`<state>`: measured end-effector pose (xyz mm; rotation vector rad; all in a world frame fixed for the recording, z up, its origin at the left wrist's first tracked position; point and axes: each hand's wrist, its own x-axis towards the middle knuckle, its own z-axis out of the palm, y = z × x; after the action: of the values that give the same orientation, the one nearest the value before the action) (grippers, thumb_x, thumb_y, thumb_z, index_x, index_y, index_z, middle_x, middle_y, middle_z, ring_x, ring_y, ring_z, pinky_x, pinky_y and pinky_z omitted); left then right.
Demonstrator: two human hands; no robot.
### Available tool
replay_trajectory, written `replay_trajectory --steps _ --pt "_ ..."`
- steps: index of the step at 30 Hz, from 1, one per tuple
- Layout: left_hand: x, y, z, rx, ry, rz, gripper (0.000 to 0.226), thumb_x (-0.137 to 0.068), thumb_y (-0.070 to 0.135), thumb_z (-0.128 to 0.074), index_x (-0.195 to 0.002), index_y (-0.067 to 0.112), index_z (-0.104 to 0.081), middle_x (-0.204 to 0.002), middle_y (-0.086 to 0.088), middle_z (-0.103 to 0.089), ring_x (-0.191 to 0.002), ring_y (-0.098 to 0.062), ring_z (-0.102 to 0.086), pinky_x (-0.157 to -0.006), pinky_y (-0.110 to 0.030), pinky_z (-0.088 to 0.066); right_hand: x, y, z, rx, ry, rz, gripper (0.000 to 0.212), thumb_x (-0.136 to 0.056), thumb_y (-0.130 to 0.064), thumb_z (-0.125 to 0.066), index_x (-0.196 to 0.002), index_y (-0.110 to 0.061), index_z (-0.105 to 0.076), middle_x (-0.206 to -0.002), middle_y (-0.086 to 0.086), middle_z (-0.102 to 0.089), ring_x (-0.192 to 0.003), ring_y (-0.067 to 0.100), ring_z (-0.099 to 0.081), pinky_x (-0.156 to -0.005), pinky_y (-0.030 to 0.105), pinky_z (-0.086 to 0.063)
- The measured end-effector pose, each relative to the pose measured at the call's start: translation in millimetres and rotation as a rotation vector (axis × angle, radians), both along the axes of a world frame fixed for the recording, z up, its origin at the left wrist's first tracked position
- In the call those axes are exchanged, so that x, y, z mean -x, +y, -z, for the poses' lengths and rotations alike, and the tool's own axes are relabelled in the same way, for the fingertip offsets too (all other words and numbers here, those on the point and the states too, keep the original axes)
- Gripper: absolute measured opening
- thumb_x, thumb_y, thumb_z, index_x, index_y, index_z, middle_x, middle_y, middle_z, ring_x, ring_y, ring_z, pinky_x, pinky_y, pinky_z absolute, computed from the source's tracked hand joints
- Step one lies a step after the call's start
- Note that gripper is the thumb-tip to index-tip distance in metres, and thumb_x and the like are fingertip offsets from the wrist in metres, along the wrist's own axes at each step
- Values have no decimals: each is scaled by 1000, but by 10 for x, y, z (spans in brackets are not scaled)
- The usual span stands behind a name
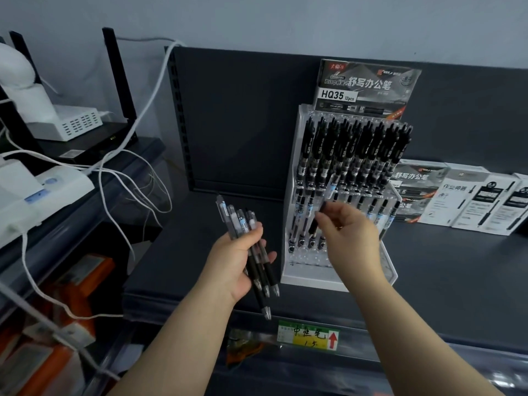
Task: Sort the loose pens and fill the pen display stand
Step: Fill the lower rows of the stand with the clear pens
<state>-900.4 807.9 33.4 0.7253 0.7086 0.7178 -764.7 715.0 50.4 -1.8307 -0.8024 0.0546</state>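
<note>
Pens [354,150] with black caps are filling the far rows of the clear tiered display stand [308,281], which is sitting on the dark shelf [185,252] under a header card [365,87] reading HQ35. The nearer rows are holding fewer pens, and the nearest holes are showing bare.

The left hand [234,261] is curling round a loose bundle of pens [258,274], left of the stand, with their metal tips pointing near and their clear barrels fanning far. The right hand [350,232] is pinching a single pen [322,209] between thumb and fingertips over the stand's middle rows. The pen is tilting, and its lower end seems to be reaching a hole, though the hand is blocking a sure view.

Boxed pens [468,201] are lying far right on the shelf. A yellow price label [308,335] is hanging on the near shelf edge. White cables [128,167] are trailing from a black router [85,144] at left.
</note>
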Motion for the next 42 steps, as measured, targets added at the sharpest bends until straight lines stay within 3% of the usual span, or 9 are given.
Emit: replay_trajectory --steps 6,12,16,20,30,34,36,39,42 --pt "-26 -13 18 1 9 -8 8 -83 6 -67 -89 10 -66 -83 -5 -56 -77 -16 -54 -68 -39 -57 -45 87 113 134 -69 -19 22 -93 -24 -56 -110 -13 -64 -66 -11 -59 -47 5 -49 -40 10 -35" --pt "-26 -28 14 0 16 -3 10 -83 6 -68 -92 9 -66 -84 -5 -56 -77 -17 -55 -69 -39 -57 11 80 174 202 -82 -65 18 -93 -19 -54 -105 -11 -65 -69 -3 -60 -63 17 -60 -56 24 -47" --pt "-22 -23 16 1 13 1 10 -82 6 -68 -92 10 -66 -83 -5 -57 -75 -16 -55 -64 -37 -58 28 97 276 299 -155 -66 17 -93 -17 -52 -100 -11 -66 -76 1 -61 -60 15 -53 -53 24 -41" --pt "-32 -24 18 -1 12 4 10 -81 7 -70 -90 11 -66 -83 -4 -58 -76 -16 -56 -64 -37 -58 24 138 295 393 -264 -64 21 -95 -16 -47 -103 -10 -65 -96 5 -56 -73 15 -46 -66 23 -34" --pt "-70 -41 -19 -25 10 14 15 -81 5 -68 -94 11 -66 -88 -5 -58 -78 -17 -57 -67 -38 -57 13 154 294 441 -320 -47 16 -94 -20 -50 -93 -8 -61 -89 3 -52 -74 15 -45 -66 23 -33" --pt "-76 -49 -33 -46 23 20 15 -81 5 -68 -95 10 -66 -85 -5 -59 -76 -17 -58 -66 -38 -59 8 118 281 394 -249 -63 15 -91 -22 -55 -100 -12 -60 -92 1 -55 -84 18 -53 -68 21 -36" --pt "-79 -52 -37 -59 32 21 14 -82 5 -68 -94 11 -66 -81 -5 -59 -74 -17 -59 -64 -36 -59 31 46 233 220 -127 -51 3 -89 -21 -59 -89 -19 -56 -86 -3 -57 -76 13 -53 -60 16 -37" --pt "-93 -62 -60 -87 39 23 11 -83 5 -68 -91 12 -66 -77 -4 -61 -72 -17 -61 -58 -33 -58 120 -62 122 36 74 -137 10 -88 -22 -62 -78 -22 -58 -70 -6 -58 -57 1 -51 -49 11 -39" --pt "-124 -91 -96 -119 37 40 11 -83 7 -67 -91 14 -66 -76 -3 -63 -71 -17 -63 -61 -32 -56 232 -56 41 172 110 -324 11 -82 -29 -68 -84 -19 -65 -67 -7 -62 -48 -4 -49 -46 9 -38"
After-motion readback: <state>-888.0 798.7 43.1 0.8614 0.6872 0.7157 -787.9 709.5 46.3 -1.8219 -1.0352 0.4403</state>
